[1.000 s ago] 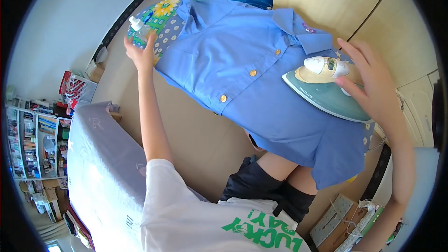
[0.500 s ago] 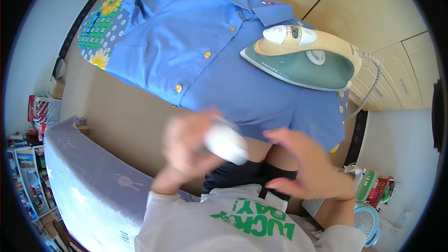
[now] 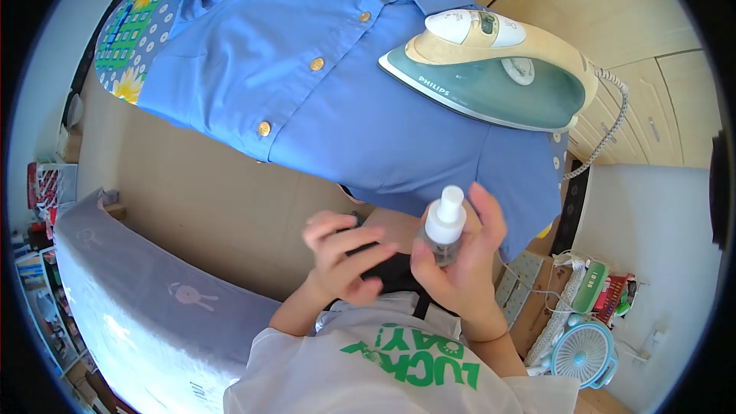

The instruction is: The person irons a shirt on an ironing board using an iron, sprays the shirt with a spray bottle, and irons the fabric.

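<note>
My right hand [image 3: 468,261] is wrapped round a small clear bottle with a white spray top [image 3: 446,218], held upright in front of my waist. To its left, my left hand [image 3: 345,253] is raised with fingers apart and nothing in it. Beyond both hands lies a blue shirt [image 3: 368,115] with gold buttons, spread over a patterned ironing board [image 3: 126,54]. On the shirt's right part rests a green and cream Philips iron [image 3: 491,77], its tip towards the left.
The iron's cord [image 3: 613,126] hangs down at the right, near pale wooden cabinets [image 3: 644,15]. A covered bed or sofa [image 3: 161,291] stands at lower left. At lower right are a blue fan [image 3: 583,354] and a green digital clock [image 3: 590,287].
The bottle has passed from my left hand to my right. My left hand has let go and opened. The view has shifted slightly; shirt and iron seem to lie unmoved.
</note>
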The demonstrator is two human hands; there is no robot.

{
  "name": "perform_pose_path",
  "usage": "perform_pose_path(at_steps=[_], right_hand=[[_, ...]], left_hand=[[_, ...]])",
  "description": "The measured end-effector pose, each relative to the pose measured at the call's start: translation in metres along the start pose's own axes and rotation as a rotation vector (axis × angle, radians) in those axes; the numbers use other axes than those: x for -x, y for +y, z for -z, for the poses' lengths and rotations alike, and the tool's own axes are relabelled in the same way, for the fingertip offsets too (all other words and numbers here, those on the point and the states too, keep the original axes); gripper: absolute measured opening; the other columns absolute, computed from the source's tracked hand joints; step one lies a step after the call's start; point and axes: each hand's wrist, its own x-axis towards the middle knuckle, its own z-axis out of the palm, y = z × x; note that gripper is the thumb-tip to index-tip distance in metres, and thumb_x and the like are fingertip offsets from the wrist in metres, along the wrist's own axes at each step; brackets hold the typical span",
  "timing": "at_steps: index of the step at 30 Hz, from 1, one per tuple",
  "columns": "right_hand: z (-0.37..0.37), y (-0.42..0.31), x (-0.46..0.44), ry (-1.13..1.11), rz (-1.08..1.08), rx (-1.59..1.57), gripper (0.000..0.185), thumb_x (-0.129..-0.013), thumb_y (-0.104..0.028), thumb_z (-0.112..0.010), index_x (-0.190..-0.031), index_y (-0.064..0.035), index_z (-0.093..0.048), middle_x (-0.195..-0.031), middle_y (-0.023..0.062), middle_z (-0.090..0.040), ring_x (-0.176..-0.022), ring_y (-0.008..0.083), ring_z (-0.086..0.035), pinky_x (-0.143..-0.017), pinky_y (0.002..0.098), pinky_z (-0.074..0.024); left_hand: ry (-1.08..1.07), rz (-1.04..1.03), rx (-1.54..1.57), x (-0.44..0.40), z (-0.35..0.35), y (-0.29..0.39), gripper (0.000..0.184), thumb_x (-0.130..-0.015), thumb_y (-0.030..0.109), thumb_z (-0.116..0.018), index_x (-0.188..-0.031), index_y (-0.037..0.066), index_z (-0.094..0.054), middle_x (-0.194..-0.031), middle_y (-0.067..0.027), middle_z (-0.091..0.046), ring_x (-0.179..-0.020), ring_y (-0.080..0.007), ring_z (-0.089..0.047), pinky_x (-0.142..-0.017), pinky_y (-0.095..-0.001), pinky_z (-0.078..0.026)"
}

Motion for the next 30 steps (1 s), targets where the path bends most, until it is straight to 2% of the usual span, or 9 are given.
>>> perform_pose_path(at_steps=[1,3,6,12,17,19,23,25,30], right_hand=[[0.000,0.001,-0.004,-0.006,0.004,0.094,0.056,-0.072,-0.005,-0.068,-0.124,0.0031,-0.047,-0.096,0.0182,-0.063,-0.078,0.0276,-0.065,-0.071,0.0322,-0.0519],[-0.005,-0.005,-0.016,-0.019,-0.038,0.142,0.056,-0.074,-0.006,-0.069,-0.126,-0.0008,-0.049,-0.094,0.0164,-0.065,-0.076,0.0277,-0.066,-0.069,0.0320,-0.0523],[-0.016,-0.006,-0.019,-0.051,-0.082,0.111,0.054,-0.076,-0.006,-0.068,-0.127,-0.0037,-0.051,-0.093,0.0145,-0.066,-0.075,0.0259,-0.066,-0.068,0.0312,-0.0524],[-0.020,-0.001,-0.015,-0.050,-0.127,0.172,0.050,-0.078,-0.005,-0.066,-0.127,-0.0060,-0.053,-0.090,0.0151,-0.066,-0.071,0.0270,-0.067,-0.064,0.0314,-0.0528],[-0.019,0.000,-0.012,-0.053,-0.167,0.088,0.044,-0.079,-0.005,-0.066,-0.122,-0.0049,-0.055,-0.089,0.0159,-0.066,-0.071,0.0282,-0.067,-0.063,0.0310,-0.0525],[-0.017,-0.003,-0.011,-0.095,-0.294,0.048,0.041,-0.081,-0.007,-0.065,-0.120,-0.0045,-0.054,-0.087,0.0165,-0.066,-0.071,0.0290,-0.067,-0.063,0.0321,-0.0526],[-0.022,0.001,-0.009,-0.096,-0.280,0.003,0.040,-0.082,-0.007,-0.064,-0.120,-0.0049,-0.053,-0.083,0.0165,-0.066,-0.069,0.0294,-0.068,-0.062,0.0329,-0.0526],[-0.025,0.006,-0.009,-0.049,-0.181,0.039,0.041,-0.082,-0.007,-0.064,-0.121,-0.0051,-0.051,-0.081,0.0166,-0.066,-0.068,0.0295,-0.068,-0.061,0.0336,-0.0526],[-0.025,0.005,-0.006,-0.054,-0.199,0.036,0.041,-0.082,-0.008,-0.064,-0.121,-0.0041,-0.050,-0.082,0.0171,-0.066,-0.069,0.0299,-0.068,-0.062,0.0341,-0.0528]], left_hand=[[0.000,0.006,0.003,-0.002,-0.002,-0.004,0.038,-0.067,0.034,-0.075,-0.101,0.019,-0.070,-0.109,0.0007,-0.057,-0.096,-0.0230,-0.044,-0.077,-0.0339,-0.037],[0.098,-0.004,-0.476,-0.008,-0.005,-0.015,0.028,-0.069,0.028,-0.074,-0.096,0.022,-0.072,-0.098,0.0042,-0.055,-0.092,-0.0207,-0.041,-0.074,-0.0325,-0.035],[0.133,-0.062,-0.554,-0.015,-0.014,-0.027,0.026,-0.068,0.021,-0.071,-0.094,0.024,-0.073,-0.091,0.0078,-0.051,-0.087,-0.0172,-0.040,-0.070,-0.0310,-0.034],[0.127,-0.178,-0.527,-0.018,-0.021,-0.033,0.026,-0.064,0.017,-0.067,-0.089,0.022,-0.075,-0.086,0.0105,-0.050,-0.079,-0.0118,-0.039,-0.063,-0.0286,-0.030],[0.152,-0.207,-0.540,-0.016,-0.022,-0.029,0.026,-0.065,0.019,-0.065,-0.090,0.019,-0.075,-0.084,0.0109,-0.051,-0.079,-0.0119,-0.039,-0.063,-0.0283,-0.029],[0.158,-0.209,-0.549,-0.015,-0.022,-0.028,0.026,-0.065,0.019,-0.065,-0.090,0.018,-0.075,-0.084,0.0110,-0.051,-0.080,-0.0118,-0.039,-0.063,-0.0282,-0.029],[0.166,-0.198,-0.537,-0.016,-0.023,-0.028,0.022,-0.068,0.018,-0.067,-0.089,0.019,-0.075,-0.083,0.0112,-0.052,-0.080,-0.0120,-0.039,-0.063,-0.0282,-0.029],[0.180,-0.199,-0.536,-0.016,-0.024,-0.028,0.021,-0.069,0.018,-0.068,-0.088,0.019,-0.075,-0.083,0.0113,-0.052,-0.081,-0.0120,-0.039,-0.064,-0.0282,-0.029],[0.178,-0.198,-0.529,-0.015,-0.024,-0.028,0.019,-0.070,0.018,-0.069,-0.088,0.019,-0.075,-0.082,0.0113,-0.052,-0.082,-0.0119,-0.039,-0.064,-0.0280,-0.029]])
